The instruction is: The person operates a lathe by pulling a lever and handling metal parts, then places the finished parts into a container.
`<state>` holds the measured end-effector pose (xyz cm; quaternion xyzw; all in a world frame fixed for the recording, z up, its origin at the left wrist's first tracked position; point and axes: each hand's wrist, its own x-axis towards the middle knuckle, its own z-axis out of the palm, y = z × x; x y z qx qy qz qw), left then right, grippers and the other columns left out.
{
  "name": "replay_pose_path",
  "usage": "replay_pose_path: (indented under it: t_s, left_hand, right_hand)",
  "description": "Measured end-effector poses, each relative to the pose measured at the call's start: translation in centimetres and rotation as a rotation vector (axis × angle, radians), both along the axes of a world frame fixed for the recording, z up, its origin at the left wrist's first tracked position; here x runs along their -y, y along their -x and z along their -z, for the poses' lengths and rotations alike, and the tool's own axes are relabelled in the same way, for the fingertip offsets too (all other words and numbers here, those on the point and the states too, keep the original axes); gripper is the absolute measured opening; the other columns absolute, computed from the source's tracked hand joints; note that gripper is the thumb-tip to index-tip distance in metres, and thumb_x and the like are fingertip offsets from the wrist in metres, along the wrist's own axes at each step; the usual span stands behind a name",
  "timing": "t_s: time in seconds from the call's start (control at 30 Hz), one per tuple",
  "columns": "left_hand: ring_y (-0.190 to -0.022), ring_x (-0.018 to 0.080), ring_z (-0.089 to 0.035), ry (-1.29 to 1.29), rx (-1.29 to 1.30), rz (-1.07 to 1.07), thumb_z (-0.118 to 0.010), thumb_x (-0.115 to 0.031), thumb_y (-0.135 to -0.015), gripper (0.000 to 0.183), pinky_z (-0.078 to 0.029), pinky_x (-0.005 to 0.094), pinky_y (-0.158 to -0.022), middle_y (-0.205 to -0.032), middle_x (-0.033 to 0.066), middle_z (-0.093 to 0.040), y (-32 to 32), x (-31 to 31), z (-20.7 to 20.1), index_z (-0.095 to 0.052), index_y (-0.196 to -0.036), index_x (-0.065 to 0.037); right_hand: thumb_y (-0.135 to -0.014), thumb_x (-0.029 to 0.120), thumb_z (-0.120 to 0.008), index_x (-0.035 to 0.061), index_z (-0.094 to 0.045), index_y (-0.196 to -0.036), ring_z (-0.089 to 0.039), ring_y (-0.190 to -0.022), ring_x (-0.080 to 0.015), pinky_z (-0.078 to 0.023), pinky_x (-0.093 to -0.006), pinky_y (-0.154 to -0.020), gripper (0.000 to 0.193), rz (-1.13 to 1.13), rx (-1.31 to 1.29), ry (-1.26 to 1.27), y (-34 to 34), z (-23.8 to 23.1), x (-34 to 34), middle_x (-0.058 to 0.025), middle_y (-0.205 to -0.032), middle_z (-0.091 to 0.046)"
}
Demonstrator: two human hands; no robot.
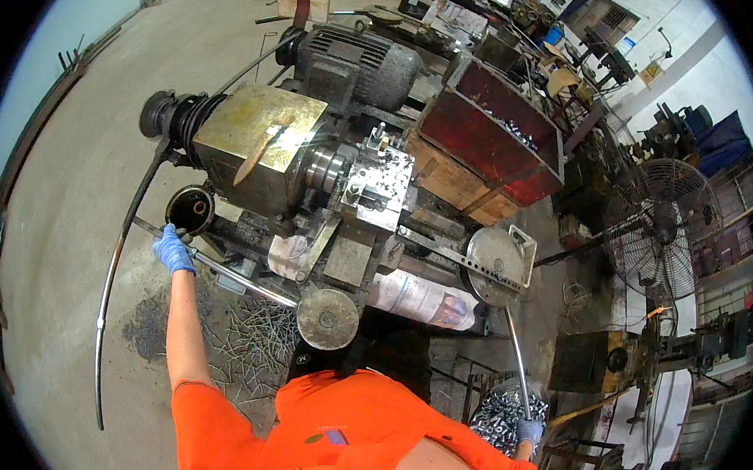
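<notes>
My left hand, in a blue glove, is closed round a long metal lever left of the lathe-like machine. The lever slants down to a round metal disc in front of me. Far to the right, my right hand, also gloved in blue, grips the lower end of a shiny rod handle. That rod runs up toward a larger round plate. Chips lie over the machine's tool slide, beside its chuck. My right fingers show only in part.
Beside my right hand is a container of small metal parts. A red bin stands behind the slide, and a caged fan at right. A wooden-handled brush lies on the headstock cover. Metal shavings litter the floor.
</notes>
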<state>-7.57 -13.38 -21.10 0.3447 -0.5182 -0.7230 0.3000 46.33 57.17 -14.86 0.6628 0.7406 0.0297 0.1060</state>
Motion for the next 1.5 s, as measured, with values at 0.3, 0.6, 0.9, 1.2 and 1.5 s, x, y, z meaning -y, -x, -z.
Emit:
replay_pose_path:
  t_s: [0.3, 0.6, 0.9, 1.2, 1.5]
  left_hand:
    - [-0.042, 0.0175, -0.054, 0.026, 0.004, -0.021, -0.057, -0.011, -0.081, 0.014, -0.045, 0.0285, -0.037, -0.061, 0.0103, -0.058, -0.2, -0.9, -1.2, -0.054, -0.083, 0.002]
    - [-0.043, 0.0182, -0.055, 0.005, -0.013, -0.010, -0.057, -0.011, -0.082, 0.014, -0.047, 0.0281, -0.039, -0.062, 0.0113, -0.059, 0.0, -0.3, -0.1, -0.056, -0.086, 0.003]
    - [-0.043, 0.0188, -0.055, 0.002, -0.029, -0.008, -0.056, -0.010, -0.082, 0.015, -0.048, 0.0288, -0.039, -0.062, 0.0121, -0.059, 0.0, -0.1, 0.1, -0.055, -0.087, 0.004]
    - [-0.042, 0.0177, -0.055, -0.013, -0.028, 0.005, -0.056, -0.009, -0.083, 0.012, -0.046, 0.0286, -0.038, -0.060, 0.0114, -0.059, 0.5, 0.3, 0.9, -0.053, -0.088, 0.001]
    - [-0.042, 0.0185, -0.055, -0.017, -0.054, 0.012, -0.055, -0.009, -0.084, 0.012, -0.047, 0.0289, -0.039, -0.061, 0.0123, -0.059, 0.2, 0.1, 0.2, -0.052, -0.088, 0.002]
  right_hand:
    - [-0.058, 0.036, -0.073, -0.0009, -0.063, -0.092, -0.059, -0.092, -0.0379, -0.047, -0.0415, -0.081, 0.051, 0.050, -0.068, -0.067, -1.6, 1.9, -1.1, -0.0252, -0.096, -0.061]
    - [-0.060, 0.037, -0.070, -0.0015, -0.063, -0.092, -0.060, -0.093, -0.0374, -0.047, -0.0404, -0.083, 0.050, 0.079, -0.014, -0.038, -1.4, 1.8, -0.9, -0.0246, -0.097, -0.062]
    - [-0.060, 0.038, -0.070, -0.0023, -0.063, -0.085, -0.060, -0.088, -0.0374, -0.047, -0.0408, -0.079, 0.048, 0.004, -0.045, -0.066, -1.2, 1.4, 0.1, -0.0247, -0.091, -0.062]
    - [-0.061, 0.036, -0.069, -0.0020, -0.063, -0.083, -0.061, -0.082, -0.0376, -0.049, -0.0413, -0.075, 0.044, -0.015, -0.028, -0.139, -1.4, 1.6, 0.7, -0.0245, -0.084, -0.063]
    - [-0.061, 0.034, -0.066, -0.0064, -0.060, -0.095, -0.059, -0.092, -0.0399, -0.047, -0.0403, -0.082, 0.053, 0.070, -0.075, -0.023, -0.4, 0.3, 1.7, -0.0279, -0.095, -0.061]
